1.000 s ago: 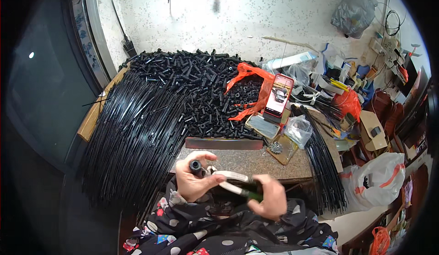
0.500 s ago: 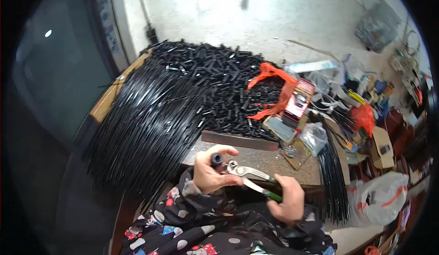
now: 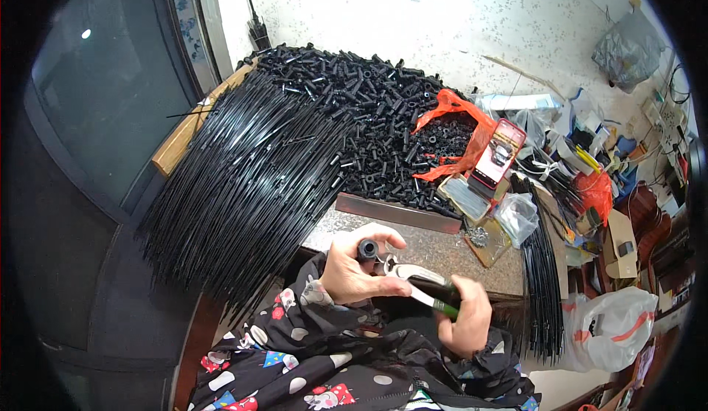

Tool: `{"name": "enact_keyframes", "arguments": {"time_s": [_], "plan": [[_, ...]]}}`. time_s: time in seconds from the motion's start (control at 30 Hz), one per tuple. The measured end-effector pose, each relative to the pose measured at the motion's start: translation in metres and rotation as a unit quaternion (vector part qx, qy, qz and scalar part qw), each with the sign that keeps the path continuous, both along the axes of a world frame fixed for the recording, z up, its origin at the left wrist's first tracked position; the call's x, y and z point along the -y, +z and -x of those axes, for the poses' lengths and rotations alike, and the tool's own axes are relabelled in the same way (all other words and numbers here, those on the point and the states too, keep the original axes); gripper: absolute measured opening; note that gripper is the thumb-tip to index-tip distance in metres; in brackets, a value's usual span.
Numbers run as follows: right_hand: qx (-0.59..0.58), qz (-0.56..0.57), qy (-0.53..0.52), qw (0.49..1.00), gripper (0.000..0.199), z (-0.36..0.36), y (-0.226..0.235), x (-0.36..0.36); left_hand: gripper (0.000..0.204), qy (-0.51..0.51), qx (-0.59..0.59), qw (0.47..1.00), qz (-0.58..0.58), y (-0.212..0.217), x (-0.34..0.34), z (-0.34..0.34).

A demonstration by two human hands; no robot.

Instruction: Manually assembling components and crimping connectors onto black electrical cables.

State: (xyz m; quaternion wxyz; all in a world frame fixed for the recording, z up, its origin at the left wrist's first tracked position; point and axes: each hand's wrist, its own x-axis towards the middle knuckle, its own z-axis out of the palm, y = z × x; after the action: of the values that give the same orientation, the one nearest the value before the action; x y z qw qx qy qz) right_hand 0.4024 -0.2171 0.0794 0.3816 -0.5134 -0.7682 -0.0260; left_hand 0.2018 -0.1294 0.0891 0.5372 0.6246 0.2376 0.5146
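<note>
My left hand [image 3: 345, 272] is closed around a short black tubular piece [image 3: 367, 249], whose hollow round end points up toward me. My right hand [image 3: 467, 318] grips the green handles of metal pliers [image 3: 410, 272]. The pliers' jaws sit right against the tubular piece, by my left fingers; what lies between the jaws is too small to make out. My left thumb rests along the pliers near their pivot. Both hands are over the near edge of the stone-patterned tabletop [image 3: 431, 252].
Beyond a low metal strip [image 3: 398, 213] lies a big heap of black tubular pieces [image 3: 376, 138]. Long black rods [image 3: 243, 190] fan out at left, and another bundle [image 3: 542, 293] hangs at right. A phone [image 3: 500, 153] leans beside a red plastic bag [image 3: 446, 105].
The whole view has shifted slightly. My right hand has wrapped further round the pliers' handles, which look closer together. The left hand still holds the tubular piece.
</note>
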Motion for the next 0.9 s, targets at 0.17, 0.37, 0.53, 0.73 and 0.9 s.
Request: {"name": "enact_keyframes", "arguments": {"time_s": [0.17,0.37,0.53,0.73,0.9], "plan": [[-0.28,0.514,0.242,0.774,0.032,0.005,-0.005,0.015,0.041,0.035,-0.029,0.997,-0.055,0.012,0.005,-0.009],[-0.376,0.672,0.307,0.559,0.052,-0.005,0.016,0.005,0.032,0.046,-0.053,0.997,-0.031,0.016,0.015,-0.003],[-0.315,0.524,0.264,0.746,0.041,0.008,-0.013,0.016,0.026,0.021,-0.035,0.999,0.022,0.011,0.012,-0.019],[-0.419,0.5,0.194,0.733,0.027,0.025,-0.044,0.025,0.027,0.12,-0.06,0.991,0.022,-0.005,0.009,-0.036],[-0.311,0.421,-0.029,0.851,0.019,-0.018,-0.039,-0.025,0.046,0.084,0.063,0.993,0.051,-0.03,-0.004,-0.042]]}}
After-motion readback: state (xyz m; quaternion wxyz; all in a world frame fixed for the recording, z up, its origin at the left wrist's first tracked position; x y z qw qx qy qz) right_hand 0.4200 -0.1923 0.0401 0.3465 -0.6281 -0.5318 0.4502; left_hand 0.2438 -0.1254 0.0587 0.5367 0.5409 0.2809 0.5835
